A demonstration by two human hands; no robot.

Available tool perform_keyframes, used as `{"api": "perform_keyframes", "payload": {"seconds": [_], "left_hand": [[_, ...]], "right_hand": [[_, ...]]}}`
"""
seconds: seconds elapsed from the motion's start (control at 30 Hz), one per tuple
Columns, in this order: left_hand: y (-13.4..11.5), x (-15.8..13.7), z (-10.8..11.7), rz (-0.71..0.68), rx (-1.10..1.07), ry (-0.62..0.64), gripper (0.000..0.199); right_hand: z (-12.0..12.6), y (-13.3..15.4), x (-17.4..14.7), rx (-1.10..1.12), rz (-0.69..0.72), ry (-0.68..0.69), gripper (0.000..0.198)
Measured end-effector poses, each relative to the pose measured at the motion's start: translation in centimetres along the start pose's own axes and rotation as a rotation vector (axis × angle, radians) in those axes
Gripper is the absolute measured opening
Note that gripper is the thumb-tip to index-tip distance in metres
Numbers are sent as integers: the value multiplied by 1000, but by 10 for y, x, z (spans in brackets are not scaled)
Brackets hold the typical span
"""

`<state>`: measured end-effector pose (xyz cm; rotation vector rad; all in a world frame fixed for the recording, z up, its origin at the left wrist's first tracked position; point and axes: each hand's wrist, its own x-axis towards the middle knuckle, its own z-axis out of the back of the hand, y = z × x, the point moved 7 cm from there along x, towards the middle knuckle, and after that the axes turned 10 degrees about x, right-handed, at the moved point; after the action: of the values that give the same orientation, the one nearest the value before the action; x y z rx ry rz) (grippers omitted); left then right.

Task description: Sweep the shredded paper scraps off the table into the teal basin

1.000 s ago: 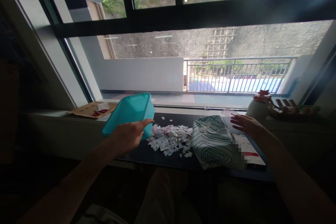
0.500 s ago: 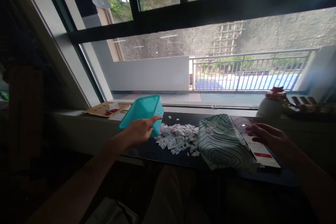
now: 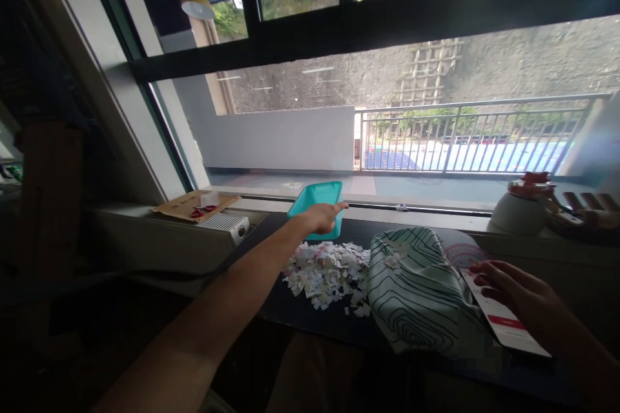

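My left hand (image 3: 320,218) grips the near side of a teal plastic bin (image 3: 322,193), which is at the far edge of the dark table, against the windowsill. Just in front of the bin lies a heap of small white paper scraps (image 3: 332,271). To the right of the heap is a pale green cloth with black wavy lines (image 3: 411,290), with a few scraps on top of it. My right hand (image 3: 506,284) hovers over a white printed box or card with a red band (image 3: 508,319). Its fingers are drawn together; whatever they pinch, if anything, is hidden.
On the sill at left, red-handled scissors (image 3: 203,210) lie on a brown paper envelope (image 3: 179,204) beside a white slatted appliance (image 3: 227,224). A white pot with a reddish top (image 3: 518,210) stands at right. Window glass rises behind the table (image 3: 290,322).
My left hand has carried the teal bin to the right and away from me, to the window side behind the scraps. My right hand stays near the white box or card. The view has shifted slightly.
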<state>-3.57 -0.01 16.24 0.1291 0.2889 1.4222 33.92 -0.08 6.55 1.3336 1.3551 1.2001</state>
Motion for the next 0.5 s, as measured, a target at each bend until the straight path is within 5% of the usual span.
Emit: {"api": "perform_keyframes", "payload": {"seconds": [0.3, 0.5], "left_hand": [[-31, 59, -27, -53, -49, 82, 29], [-41, 41, -11, -63, -136, -63, 40]], "right_hand": [[27, 1, 14, 8, 80, -118, 32], [31, -7, 18, 28, -9, -80, 33]]}}
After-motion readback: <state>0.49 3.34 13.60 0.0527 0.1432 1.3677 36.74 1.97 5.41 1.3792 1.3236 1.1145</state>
